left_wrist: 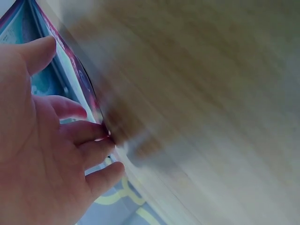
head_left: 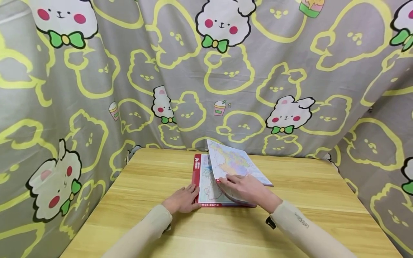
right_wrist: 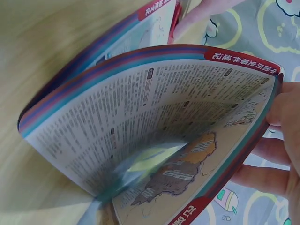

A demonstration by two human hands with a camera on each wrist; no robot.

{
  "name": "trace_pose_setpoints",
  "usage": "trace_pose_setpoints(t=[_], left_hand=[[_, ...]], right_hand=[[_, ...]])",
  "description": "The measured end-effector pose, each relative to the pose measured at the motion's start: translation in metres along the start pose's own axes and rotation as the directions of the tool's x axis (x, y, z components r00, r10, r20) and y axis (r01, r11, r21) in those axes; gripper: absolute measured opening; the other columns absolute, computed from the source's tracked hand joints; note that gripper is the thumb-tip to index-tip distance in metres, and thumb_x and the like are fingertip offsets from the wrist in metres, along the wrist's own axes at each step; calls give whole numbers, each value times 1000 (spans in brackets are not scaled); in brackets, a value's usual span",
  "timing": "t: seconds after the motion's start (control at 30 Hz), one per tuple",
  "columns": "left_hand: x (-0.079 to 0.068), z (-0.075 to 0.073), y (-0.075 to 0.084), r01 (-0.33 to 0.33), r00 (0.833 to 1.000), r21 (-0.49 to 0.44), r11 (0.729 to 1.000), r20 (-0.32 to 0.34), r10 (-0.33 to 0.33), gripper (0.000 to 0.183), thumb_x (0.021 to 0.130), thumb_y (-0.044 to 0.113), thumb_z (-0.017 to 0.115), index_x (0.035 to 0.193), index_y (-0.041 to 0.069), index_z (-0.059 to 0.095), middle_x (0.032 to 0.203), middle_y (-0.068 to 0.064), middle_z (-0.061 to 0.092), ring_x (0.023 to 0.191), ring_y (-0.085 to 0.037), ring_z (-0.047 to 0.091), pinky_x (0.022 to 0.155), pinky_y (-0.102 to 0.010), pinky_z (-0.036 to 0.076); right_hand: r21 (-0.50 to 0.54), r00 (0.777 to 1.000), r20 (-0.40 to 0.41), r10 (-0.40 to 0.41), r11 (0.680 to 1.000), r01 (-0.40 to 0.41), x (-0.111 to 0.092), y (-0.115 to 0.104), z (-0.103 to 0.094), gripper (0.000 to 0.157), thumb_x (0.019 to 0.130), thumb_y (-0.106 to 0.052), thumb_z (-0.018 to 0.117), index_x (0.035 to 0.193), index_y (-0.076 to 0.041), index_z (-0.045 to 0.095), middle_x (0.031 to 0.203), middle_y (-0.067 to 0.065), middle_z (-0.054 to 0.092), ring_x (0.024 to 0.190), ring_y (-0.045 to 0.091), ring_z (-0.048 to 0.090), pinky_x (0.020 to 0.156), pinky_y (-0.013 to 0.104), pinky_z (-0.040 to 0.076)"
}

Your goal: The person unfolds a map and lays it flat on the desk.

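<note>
A map booklet [head_left: 207, 188] with a red border lies spread on the wooden table. Its lifted leaves show a colourful map [head_left: 233, 159] on the side facing the head camera. My right hand [head_left: 246, 187] pinches these leaves by the corner, fingers on the map side. The right wrist view looks between them at a page of small printed text [right_wrist: 140, 108] and a brown and orange map [right_wrist: 187, 168]. At the booklet's left red edge, my left hand [head_left: 182, 199] rests with relaxed fingers; the left wrist view has its fingertips [left_wrist: 105, 140] right at that edge.
Bare wooden tabletop [head_left: 155, 179] surrounds the booklet. A grey curtain [head_left: 187, 79] with cartoon animals hangs behind the table and along both sides. A dark strap [head_left: 270, 223] shows at the right wrist.
</note>
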State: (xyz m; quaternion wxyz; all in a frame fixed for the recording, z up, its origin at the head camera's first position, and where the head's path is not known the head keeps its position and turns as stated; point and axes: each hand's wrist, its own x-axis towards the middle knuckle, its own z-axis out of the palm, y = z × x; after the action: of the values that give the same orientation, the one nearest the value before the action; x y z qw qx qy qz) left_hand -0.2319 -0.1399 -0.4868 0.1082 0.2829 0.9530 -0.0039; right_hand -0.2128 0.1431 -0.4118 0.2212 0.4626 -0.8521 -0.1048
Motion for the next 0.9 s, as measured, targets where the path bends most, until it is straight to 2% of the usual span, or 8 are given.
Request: trace_pose_setpoints(t=[0.27, 0.63, 0.73, 0.9], left_hand=[[-5, 0, -1, 22, 1000, 35, 999, 2, -22, 71, 94, 54, 47, 144, 4, 38, 149, -20, 32, 138, -32, 28, 108, -46, 28], [-12, 1, -7, 52, 999, 13, 999, 11, -53, 72, 93, 53, 48, 143, 2, 39, 149, -21, 32, 138, -33, 27, 108, -47, 27], [-14, 1, -9, 69, 998, 12, 998, 8, -69, 72, 93, 53, 49, 143, 2, 39, 148, -20, 32, 137, -33, 28, 108, -48, 27], [-17, 3, -13, 85, 996, -14, 996, -2, -86, 74, 92, 53, 50, 143, 1, 38, 149, -21, 31, 138, -34, 27, 108, -49, 26]], right_hand=[[13, 1000, -23, 5, 1000, -5, -8, 3, -8, 53, 85, 1, 63, 134, -18, 54, 121, 8, 60, 97, 21, 63, 49, 34, 50], [22, 999, -37, 7, 1000, -7, -19, 3, -13, 56, 84, 1, 65, 136, -16, 52, 124, 9, 59, 101, 22, 63, 47, 32, 48], [23, 998, -59, 9, 1000, -8, -23, 4, -15, 55, 85, 1, 62, 137, -16, 52, 124, 9, 59, 102, 22, 63, 49, 34, 49], [23, 994, -106, 6, 1000, -3, -30, 7, -15, 45, 93, -4, 49, 137, -15, 51, 124, 10, 59, 102, 23, 63, 52, 37, 52]])
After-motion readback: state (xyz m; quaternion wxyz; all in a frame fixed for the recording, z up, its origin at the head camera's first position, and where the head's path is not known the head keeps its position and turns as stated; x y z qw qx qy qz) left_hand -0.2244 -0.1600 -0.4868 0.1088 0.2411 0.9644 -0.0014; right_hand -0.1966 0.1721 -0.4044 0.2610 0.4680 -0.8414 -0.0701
